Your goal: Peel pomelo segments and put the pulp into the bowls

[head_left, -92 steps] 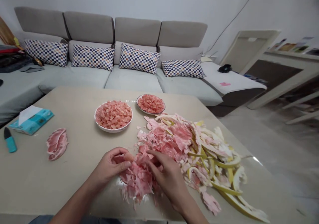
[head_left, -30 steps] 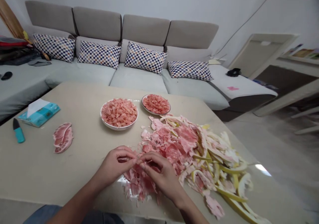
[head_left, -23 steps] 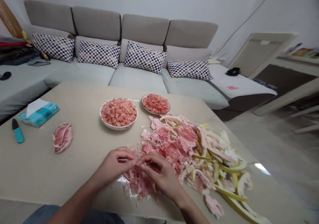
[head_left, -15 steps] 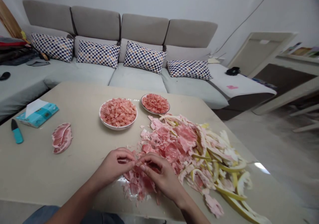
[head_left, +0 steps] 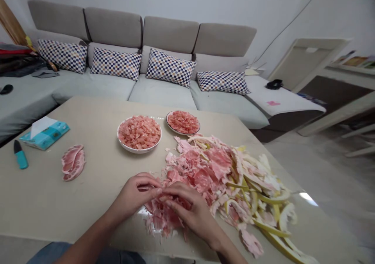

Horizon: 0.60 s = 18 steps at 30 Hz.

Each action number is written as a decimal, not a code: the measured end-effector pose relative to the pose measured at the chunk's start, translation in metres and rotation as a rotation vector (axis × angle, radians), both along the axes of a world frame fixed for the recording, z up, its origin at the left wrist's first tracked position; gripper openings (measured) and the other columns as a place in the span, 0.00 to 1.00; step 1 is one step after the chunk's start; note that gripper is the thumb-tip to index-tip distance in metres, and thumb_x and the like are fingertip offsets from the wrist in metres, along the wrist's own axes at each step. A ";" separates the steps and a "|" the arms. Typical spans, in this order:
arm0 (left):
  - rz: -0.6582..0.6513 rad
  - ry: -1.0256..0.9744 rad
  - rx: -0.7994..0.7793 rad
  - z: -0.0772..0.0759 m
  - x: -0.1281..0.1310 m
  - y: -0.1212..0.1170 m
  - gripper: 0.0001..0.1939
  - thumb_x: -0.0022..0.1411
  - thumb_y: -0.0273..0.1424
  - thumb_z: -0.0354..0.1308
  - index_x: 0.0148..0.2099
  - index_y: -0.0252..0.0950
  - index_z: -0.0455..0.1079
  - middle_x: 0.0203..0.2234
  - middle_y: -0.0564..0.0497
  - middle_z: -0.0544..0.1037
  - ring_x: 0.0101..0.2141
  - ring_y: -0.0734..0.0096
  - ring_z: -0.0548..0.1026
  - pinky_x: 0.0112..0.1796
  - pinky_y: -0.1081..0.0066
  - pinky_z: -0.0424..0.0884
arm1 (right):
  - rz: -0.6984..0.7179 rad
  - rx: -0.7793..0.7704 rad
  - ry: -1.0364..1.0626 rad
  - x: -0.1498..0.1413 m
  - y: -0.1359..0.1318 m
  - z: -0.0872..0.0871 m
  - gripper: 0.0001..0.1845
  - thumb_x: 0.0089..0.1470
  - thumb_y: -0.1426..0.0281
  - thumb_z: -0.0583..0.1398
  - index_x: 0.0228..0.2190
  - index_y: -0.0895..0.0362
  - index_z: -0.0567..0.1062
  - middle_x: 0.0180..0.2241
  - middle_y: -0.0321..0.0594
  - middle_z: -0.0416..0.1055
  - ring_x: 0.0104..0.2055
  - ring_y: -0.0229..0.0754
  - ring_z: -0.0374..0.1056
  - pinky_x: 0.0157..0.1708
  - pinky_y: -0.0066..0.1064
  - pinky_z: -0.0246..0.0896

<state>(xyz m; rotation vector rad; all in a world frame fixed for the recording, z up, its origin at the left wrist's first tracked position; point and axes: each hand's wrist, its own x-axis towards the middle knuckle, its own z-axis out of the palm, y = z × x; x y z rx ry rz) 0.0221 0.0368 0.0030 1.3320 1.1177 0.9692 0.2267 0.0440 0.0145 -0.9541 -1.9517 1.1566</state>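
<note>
My left hand (head_left: 135, 196) and my right hand (head_left: 195, 214) meet above the near edge of a peelings heap. Both are closed in a pinch on a small piece of pomelo (head_left: 160, 193), mostly hidden by the fingers. Under and beyond them lie pink pomelo membranes (head_left: 202, 174), torn and loosely piled. A white bowl (head_left: 139, 151) heaped with peeled pomelo pulp (head_left: 140, 132) stands beyond my left hand. Farther back, a dark-rimmed plate (head_left: 175, 130) carries more pulp (head_left: 183, 121). Some pomelo segments (head_left: 73, 162) rest together on the left of the table.
Thick yellow-green pomelo rind (head_left: 275, 221) spreads over the right side of the table (head_left: 96, 213). At far left lie a teal-handled knife (head_left: 20, 156) and a blue tissue pack (head_left: 47, 135). A grey sofa (head_left: 161, 94) with checked cushions (head_left: 170, 67) runs behind.
The fingers of my right hand have shifted slightly around the pinched piece. My left hand stays almost in the same place, and the things on the table have not moved.
</note>
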 end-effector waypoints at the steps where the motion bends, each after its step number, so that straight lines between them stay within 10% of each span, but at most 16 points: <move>1: 0.018 0.011 0.003 0.000 0.000 0.000 0.09 0.56 0.35 0.62 0.33 0.34 0.79 0.34 0.46 0.75 0.36 0.66 0.74 0.37 0.71 0.70 | 0.002 -0.036 -0.004 0.000 0.000 0.001 0.11 0.55 0.71 0.63 0.42 0.50 0.79 0.39 0.41 0.77 0.44 0.44 0.72 0.46 0.34 0.64; 6: 0.071 0.064 0.025 0.004 0.001 0.001 0.12 0.59 0.36 0.59 0.28 0.33 0.76 0.29 0.48 0.75 0.33 0.67 0.73 0.35 0.72 0.68 | -0.092 -0.159 0.030 0.004 -0.001 0.003 0.14 0.53 0.67 0.66 0.43 0.52 0.78 0.43 0.43 0.77 0.44 0.46 0.73 0.46 0.37 0.68; 18: -0.129 -0.105 -0.139 0.000 0.003 -0.004 0.15 0.55 0.40 0.63 0.33 0.31 0.78 0.32 0.47 0.75 0.32 0.69 0.73 0.35 0.71 0.69 | -0.083 0.362 0.031 0.000 -0.003 -0.007 0.15 0.55 0.75 0.63 0.45 0.50 0.75 0.40 0.42 0.77 0.44 0.45 0.72 0.45 0.38 0.69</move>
